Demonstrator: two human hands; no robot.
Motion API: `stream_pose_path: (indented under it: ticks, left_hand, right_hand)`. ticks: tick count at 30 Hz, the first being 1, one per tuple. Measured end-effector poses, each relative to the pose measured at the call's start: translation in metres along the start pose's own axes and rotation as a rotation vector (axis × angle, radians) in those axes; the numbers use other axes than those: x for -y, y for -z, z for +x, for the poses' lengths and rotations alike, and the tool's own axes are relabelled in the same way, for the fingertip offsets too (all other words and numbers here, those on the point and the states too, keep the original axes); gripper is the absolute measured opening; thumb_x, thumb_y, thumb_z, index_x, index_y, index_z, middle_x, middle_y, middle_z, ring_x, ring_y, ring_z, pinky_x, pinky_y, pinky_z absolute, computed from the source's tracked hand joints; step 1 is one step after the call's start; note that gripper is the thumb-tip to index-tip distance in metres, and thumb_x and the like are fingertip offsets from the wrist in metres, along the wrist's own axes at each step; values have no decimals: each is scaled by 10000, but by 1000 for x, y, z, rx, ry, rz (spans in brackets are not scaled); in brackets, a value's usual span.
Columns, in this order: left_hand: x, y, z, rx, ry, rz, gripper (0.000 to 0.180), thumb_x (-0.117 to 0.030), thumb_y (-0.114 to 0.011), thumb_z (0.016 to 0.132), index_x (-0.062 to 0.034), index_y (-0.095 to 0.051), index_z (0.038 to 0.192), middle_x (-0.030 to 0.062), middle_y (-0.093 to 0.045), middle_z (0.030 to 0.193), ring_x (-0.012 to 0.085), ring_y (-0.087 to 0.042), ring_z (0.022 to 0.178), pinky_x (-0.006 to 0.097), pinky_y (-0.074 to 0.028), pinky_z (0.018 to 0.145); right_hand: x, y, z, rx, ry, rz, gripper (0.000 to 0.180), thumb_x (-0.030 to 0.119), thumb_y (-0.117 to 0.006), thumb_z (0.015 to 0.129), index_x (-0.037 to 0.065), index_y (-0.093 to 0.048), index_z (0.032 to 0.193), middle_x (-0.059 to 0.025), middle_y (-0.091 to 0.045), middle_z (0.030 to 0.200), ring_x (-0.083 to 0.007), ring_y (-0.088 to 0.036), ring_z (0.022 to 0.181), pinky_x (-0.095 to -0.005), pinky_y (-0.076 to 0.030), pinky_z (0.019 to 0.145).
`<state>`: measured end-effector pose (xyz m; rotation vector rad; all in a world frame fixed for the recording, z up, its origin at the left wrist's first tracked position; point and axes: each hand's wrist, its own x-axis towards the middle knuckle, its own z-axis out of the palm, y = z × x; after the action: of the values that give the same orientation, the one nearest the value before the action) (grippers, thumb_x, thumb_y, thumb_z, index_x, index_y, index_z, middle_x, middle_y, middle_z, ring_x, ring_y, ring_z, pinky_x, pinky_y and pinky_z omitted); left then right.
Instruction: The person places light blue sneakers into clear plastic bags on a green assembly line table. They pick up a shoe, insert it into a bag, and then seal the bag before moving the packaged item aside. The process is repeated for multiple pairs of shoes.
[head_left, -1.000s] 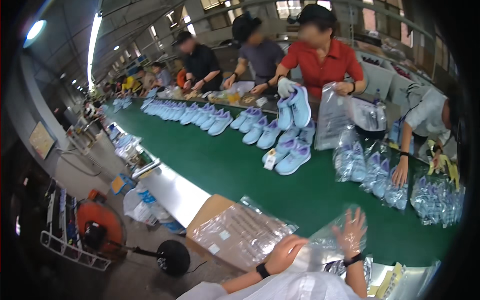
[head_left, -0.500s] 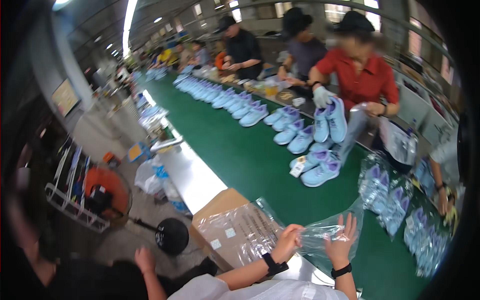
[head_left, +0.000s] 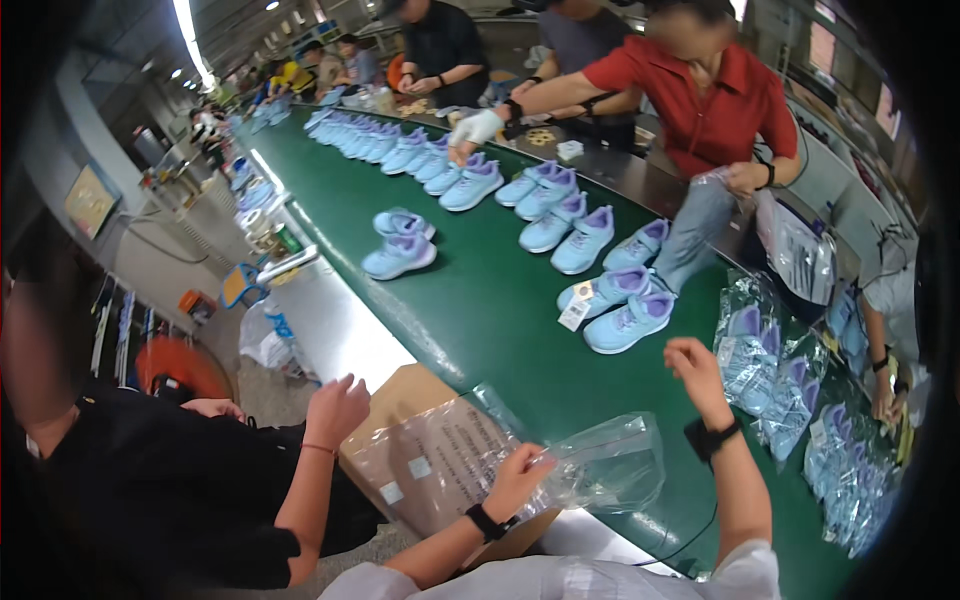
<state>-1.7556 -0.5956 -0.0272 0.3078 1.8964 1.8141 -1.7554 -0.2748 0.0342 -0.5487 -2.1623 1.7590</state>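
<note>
Low in the middle, my left hand (head_left: 518, 478) pinches the mouth of a clear plastic bag (head_left: 612, 462), which spreads out over the green belt to its right. My right hand (head_left: 698, 376) is raised over the belt with loosely bent fingers and nothing visible in them. Just beyond it stands a pair of light blue sneakers (head_left: 628, 322) with purple linings and a white tag; hand and shoes look slightly apart. An opened cardboard box (head_left: 385, 425) lies near my left hand, with clear plastic bags (head_left: 455, 450) spread on it.
Sneakers in a row (head_left: 470, 185) line the green belt (head_left: 480, 300); another pair (head_left: 400, 245) stands farther left. Bagged sneakers (head_left: 790, 390) lie at right. Across the belt, a person in red (head_left: 700, 100) reaches over the row. A person in black (head_left: 190, 480) is close at my left.
My right hand has left the plastic bag and moved up toward the tagged sneakers. My left hand, still holding the bag, shifted left. The co-worker in red now reaches left; a pair stands at mid-belt.
</note>
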Motion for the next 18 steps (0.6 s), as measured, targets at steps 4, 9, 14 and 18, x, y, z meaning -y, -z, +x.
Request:
stream_pose_path:
  ticks: [4,9,14,18]
  left_hand:
    - [-14,0,-7,77,321,-134,132,-114,-524,883,-26,-548,979,-33,-522,771,21,-440,673,185,-352,558]
    - [-31,1,-5,194,217,-104,233,-175,-467,924,-21,-558,1074,-16,-533,842,50,-439,728,193,-356,628]
    - [24,10,1,308,235,-138,293,-235,-425,948,-32,-563,1107,-39,-475,769,49,-401,670,189,-345,613]
    - [-3,10,5,289,269,-161,300,-232,-367,954,-54,-564,1093,-50,-417,681,29,-364,596,173,-322,547]
  right_hand:
    - [-87,4,97,15,451,-970,229,57,-553,751,43,-567,979,-90,-592,957,-261,-567,907,-349,-477,737]
    - [-142,-19,196,12,806,-1478,274,100,-510,728,79,-544,1000,-87,-521,1113,-234,-474,1078,-355,-430,829]
    - [-162,-30,236,378,636,-1527,157,132,-578,671,105,-623,818,-48,-634,848,-205,-570,917,-346,-405,845]
    - [-146,-31,196,466,468,-1550,181,216,-641,636,81,-607,752,-95,-637,727,-268,-623,705,-390,-470,701]
